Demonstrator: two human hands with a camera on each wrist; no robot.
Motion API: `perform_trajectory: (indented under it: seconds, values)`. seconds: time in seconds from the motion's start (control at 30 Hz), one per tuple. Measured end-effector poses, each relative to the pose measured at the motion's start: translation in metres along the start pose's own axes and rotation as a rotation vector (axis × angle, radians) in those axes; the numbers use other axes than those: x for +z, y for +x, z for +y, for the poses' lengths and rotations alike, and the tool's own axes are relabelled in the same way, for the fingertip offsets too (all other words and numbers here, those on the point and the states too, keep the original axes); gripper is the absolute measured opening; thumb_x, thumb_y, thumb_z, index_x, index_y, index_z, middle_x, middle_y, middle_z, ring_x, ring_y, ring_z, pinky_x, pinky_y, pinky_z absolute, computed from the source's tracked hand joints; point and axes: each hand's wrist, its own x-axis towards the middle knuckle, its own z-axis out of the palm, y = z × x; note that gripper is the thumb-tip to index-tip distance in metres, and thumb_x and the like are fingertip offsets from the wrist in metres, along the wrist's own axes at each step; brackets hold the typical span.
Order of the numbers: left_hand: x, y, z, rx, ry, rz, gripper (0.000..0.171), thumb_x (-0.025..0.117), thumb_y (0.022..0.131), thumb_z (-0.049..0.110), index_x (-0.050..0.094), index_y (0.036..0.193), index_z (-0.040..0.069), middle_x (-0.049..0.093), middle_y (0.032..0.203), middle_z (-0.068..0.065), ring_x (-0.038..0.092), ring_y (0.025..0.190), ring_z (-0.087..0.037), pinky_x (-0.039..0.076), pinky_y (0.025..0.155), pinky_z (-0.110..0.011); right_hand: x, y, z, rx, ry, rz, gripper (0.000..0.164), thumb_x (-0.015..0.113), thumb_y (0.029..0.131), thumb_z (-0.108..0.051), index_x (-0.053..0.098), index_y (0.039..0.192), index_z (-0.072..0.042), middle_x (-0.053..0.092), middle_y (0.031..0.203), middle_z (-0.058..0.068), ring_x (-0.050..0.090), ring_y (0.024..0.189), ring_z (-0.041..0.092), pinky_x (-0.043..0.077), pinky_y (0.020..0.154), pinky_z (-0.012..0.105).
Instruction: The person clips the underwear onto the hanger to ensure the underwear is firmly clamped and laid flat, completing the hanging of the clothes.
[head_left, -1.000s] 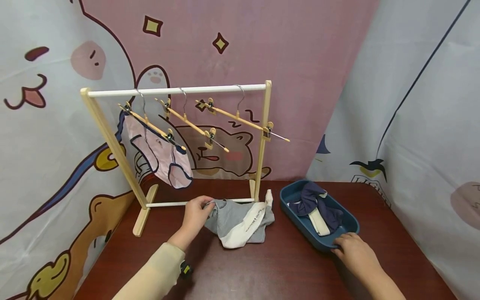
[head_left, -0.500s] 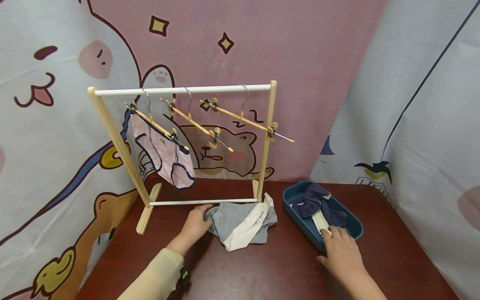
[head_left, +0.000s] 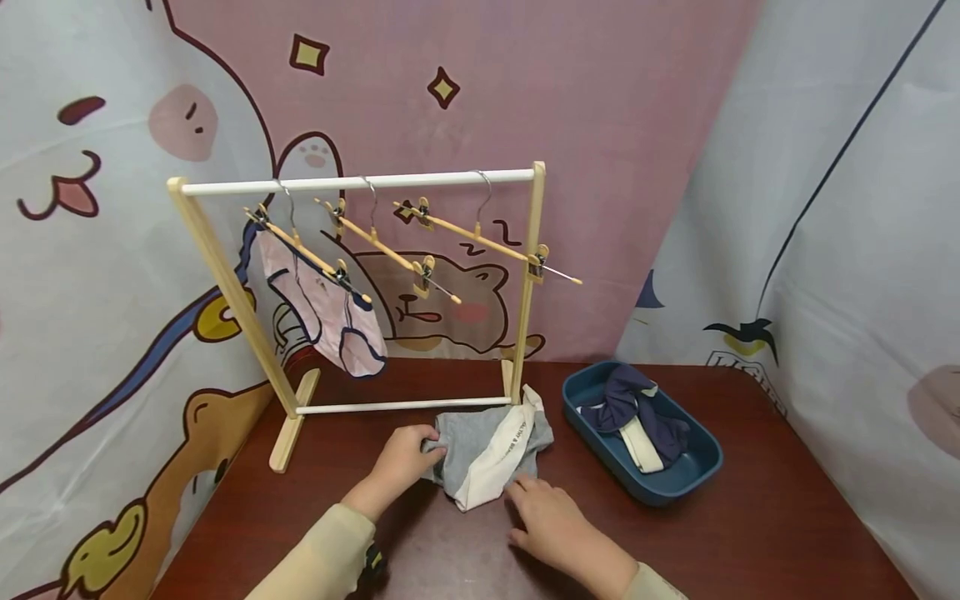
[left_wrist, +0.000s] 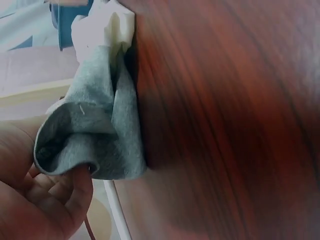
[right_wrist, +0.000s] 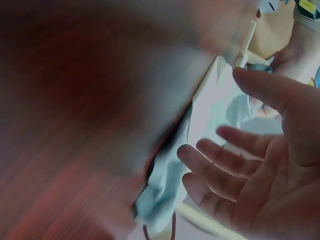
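On the table lies a crumpled pair of grey underpants point(head_left: 459, 442) with a white lettered waistband point(head_left: 491, 462). My left hand point(head_left: 405, 457) pinches its left end between thumb and fingers; the left wrist view shows a gaping hem of the grey cloth point(left_wrist: 95, 130) at that hand. Fingers loosely spread, my right hand point(head_left: 551, 521) is at the front right of the cloth, fingertips right at its edge. In the right wrist view the right palm point(right_wrist: 270, 195) faces the cloth and holds nothing.
Behind stands a wooden rack point(head_left: 360, 182) with three clip hangers. Pink underpants point(head_left: 322, 308) hang from the left one; the middle hanger point(head_left: 382, 250) and right hanger point(head_left: 480, 237) are bare. At right, a blue basin point(head_left: 693, 483) holds navy cloth point(head_left: 663, 429) with a cream band.
My right hand has left the basin's rim and moved left to the grey underpants. My left hand has stayed at their left end and shifted slightly nearer; the waistband's lower end has moved slightly forward.
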Motion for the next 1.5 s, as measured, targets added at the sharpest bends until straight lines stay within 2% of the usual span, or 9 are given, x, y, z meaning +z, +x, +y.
perform_trajectory:
  seconds: [0.2,0.37,0.57,0.73,0.83,1.07,1.27,1.4,1.5]
  values:
    - [0.004,-0.003,0.010,0.101,0.006,-0.019,0.013,0.079,0.075,0.016,0.068,0.080,0.010,0.068,0.081,0.001,0.062,0.077,-0.013,0.050,0.071,-0.028,0.007,0.021,-0.013,0.055,0.039,0.109,0.061,0.073,0.079,-0.043,0.057,0.117,0.001,0.060,0.099,0.010,0.063,0.081,0.024,0.051,0.061,0.038]
    - [0.005,-0.004,0.018,0.169,-0.043,-0.035,0.013,0.079,0.074,0.014,0.067,0.079,0.010,0.068,0.082,0.001,0.060,0.076,-0.011,0.049,0.070,-0.026,0.012,0.035,-0.012,0.094,0.009,0.124,0.042,0.072,0.078,-0.044,0.064,0.093,-0.005,0.060,0.080,0.007,0.062,0.069,0.024,0.049,0.056,0.039]
    - [0.004,-0.007,0.019,0.149,-0.041,-0.051,0.014,0.078,0.074,0.011,0.064,0.077,0.012,0.063,0.076,0.005,0.052,0.069,-0.007,0.044,0.063,-0.022,0.018,0.043,-0.013,0.095,-0.115,0.074,0.035,0.078,0.072,-0.040,0.065,0.080,-0.009,0.057,0.076,0.006,0.060,0.066,0.024,0.049,0.055,0.039]
    - [0.003,-0.008,0.017,0.134,-0.043,-0.064,0.014,0.078,0.075,0.012,0.066,0.080,0.012,0.065,0.079,0.004,0.055,0.073,-0.008,0.046,0.065,-0.023,0.020,0.041,-0.011,0.057,-0.152,0.138,0.013,0.072,0.077,-0.019,0.062,0.072,-0.011,0.055,0.069,0.004,0.058,0.059,0.022,0.046,0.049,0.036]
    - [0.002,-0.009,0.016,0.124,-0.053,-0.061,0.014,0.078,0.075,0.012,0.067,0.083,0.010,0.067,0.083,0.002,0.059,0.077,-0.010,0.048,0.068,-0.026,0.016,0.039,-0.005,0.041,-0.126,0.172,0.013,0.066,0.079,-0.012,0.063,0.066,-0.013,0.055,0.064,0.002,0.058,0.056,0.021,0.046,0.048,0.035]
    - [-0.001,-0.010,0.012,0.100,-0.052,-0.020,0.021,0.079,0.072,0.010,0.064,0.086,0.012,0.066,0.082,0.002,0.056,0.075,-0.010,0.046,0.067,-0.026,-0.002,0.039,0.014,0.061,0.137,0.263,0.013,0.065,0.084,-0.013,0.062,0.072,-0.015,0.055,0.068,-0.004,0.055,0.061,0.011,0.042,0.053,0.028]
    - [-0.005,-0.012,0.010,0.062,-0.113,-0.006,0.032,0.080,0.070,0.007,0.055,0.090,0.013,0.065,0.084,0.001,0.060,0.082,-0.014,0.047,0.075,-0.032,-0.018,0.038,0.030,0.176,0.599,0.288,0.010,0.052,0.090,-0.001,0.055,0.087,-0.010,0.064,0.065,0.005,0.062,0.053,0.013,0.041,0.045,0.022]
    - [-0.008,-0.012,0.010,0.055,-0.211,-0.067,0.041,0.080,0.071,0.004,0.053,0.100,0.011,0.065,0.082,0.001,0.061,0.080,-0.015,0.047,0.073,-0.030,-0.021,0.039,0.038,0.257,0.903,0.311,0.019,0.042,0.089,0.009,0.054,0.091,-0.004,0.065,0.079,0.014,0.067,0.058,0.026,0.050,0.046,0.029]
    - [-0.008,-0.012,0.009,0.072,-0.228,-0.140,0.049,0.078,0.072,0.002,0.053,0.113,0.008,0.066,0.082,-0.001,0.060,0.078,-0.015,0.047,0.071,-0.028,-0.021,0.040,0.043,0.293,0.945,0.356,0.024,0.040,0.086,0.012,0.059,0.088,-0.003,0.061,0.088,0.013,0.065,0.059,0.021,0.052,0.050,0.029]
